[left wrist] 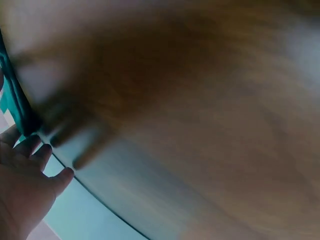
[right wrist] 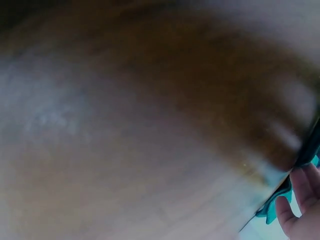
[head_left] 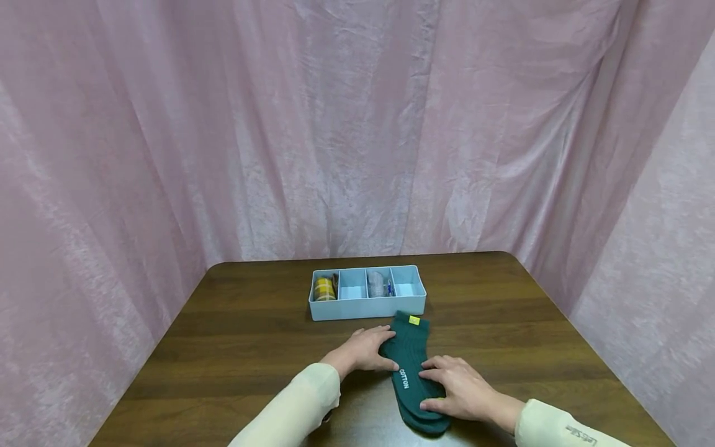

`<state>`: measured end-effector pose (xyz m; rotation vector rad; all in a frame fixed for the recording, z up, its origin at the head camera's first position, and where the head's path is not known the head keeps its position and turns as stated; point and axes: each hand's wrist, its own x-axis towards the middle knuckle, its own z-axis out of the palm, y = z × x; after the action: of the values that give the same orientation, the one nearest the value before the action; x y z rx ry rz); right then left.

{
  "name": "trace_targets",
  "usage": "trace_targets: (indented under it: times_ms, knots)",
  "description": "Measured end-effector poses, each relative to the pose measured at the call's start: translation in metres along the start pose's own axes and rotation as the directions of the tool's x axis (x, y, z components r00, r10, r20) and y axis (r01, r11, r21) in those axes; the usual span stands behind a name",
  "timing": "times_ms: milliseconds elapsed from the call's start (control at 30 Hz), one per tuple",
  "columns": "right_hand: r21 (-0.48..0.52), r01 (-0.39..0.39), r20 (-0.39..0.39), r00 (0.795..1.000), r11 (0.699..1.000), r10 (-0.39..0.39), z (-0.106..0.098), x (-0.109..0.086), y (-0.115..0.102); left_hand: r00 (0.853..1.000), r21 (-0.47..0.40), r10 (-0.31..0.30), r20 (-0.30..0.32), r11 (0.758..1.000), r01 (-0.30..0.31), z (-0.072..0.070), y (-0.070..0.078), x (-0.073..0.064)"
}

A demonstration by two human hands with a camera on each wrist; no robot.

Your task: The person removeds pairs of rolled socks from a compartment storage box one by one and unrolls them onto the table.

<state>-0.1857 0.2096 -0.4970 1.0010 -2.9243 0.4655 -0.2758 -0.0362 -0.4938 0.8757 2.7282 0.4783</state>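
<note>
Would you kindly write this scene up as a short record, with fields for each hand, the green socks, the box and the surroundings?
Left hand: fingertips and thumb at the left side of the socks
Right hand: fingertips and thumb at their right side
Green socks: lying flat, cuff end toward the box, yellow label at the cuff
Box: light blue, four compartments; yellow checked item in the leftmost, grey item in the third from left
Surface: brown wooden table
Background: pink curtain

Dim, blurred wrist views.
</note>
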Motion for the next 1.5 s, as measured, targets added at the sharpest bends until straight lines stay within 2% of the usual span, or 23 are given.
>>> trace_targets:
  times_ms: [133,267,400,533,667,867,1033,1233,1500]
  knots:
    - [0.061,-0.061,-0.062,0.996,0.996,0.065,-0.004,0.002,0.003,0.999,-0.058,-0.003,-0.035,0.998,0.001,-0.003,-0.011,-0.008]
    - [0.127,-0.115,-0.164,0.977,0.985,0.135,-0.007,0.009,0.009,0.998,-0.074,-0.005,-0.07,0.997,0.0,-0.004,-0.018,-0.013]
    - [0.207,-0.21,-0.207,0.945,0.956,0.253,-0.008,0.016,0.016,0.996,-0.088,-0.021,-0.091,0.996,0.013,-0.002,-0.022,-0.017]
    - [0.281,-0.309,-0.22,0.901,0.909,0.374,-0.008,0.024,0.02,0.992,-0.111,-0.038,-0.121,0.994,0.025,-0.001,-0.024,-0.02]
    - [0.326,-0.358,-0.219,0.872,0.875,0.438,-0.005,0.03,0.021,0.985,-0.143,-0.06,-0.163,0.989,0.037,0.001,-0.027,-0.023]
    - [0.351,-0.372,-0.225,0.857,0.859,0.463,-0.002,0.036,0.017,0.97,-0.171,-0.048,-0.24,0.985,0.007,0.006,-0.023,-0.024]
    - [0.32,-0.426,-0.229,0.832,0.846,0.506,0.003,0.036,0.014,0.956,-0.12,-0.03,-0.293,0.993,-0.005,0.01,-0.015,-0.023]
    - [0.279,-0.464,-0.218,0.822,0.841,0.526,0.008,0.038,0.012,0.943,-0.04,-0.032,-0.332,0.999,0.02,0.015,-0.009,-0.021]
    - [0.291,-0.484,-0.22,0.806,0.825,0.55,0.011,0.042,0.01,0.929,-0.061,-0.076,-0.361,0.996,0.057,0.018,-0.007,-0.019]
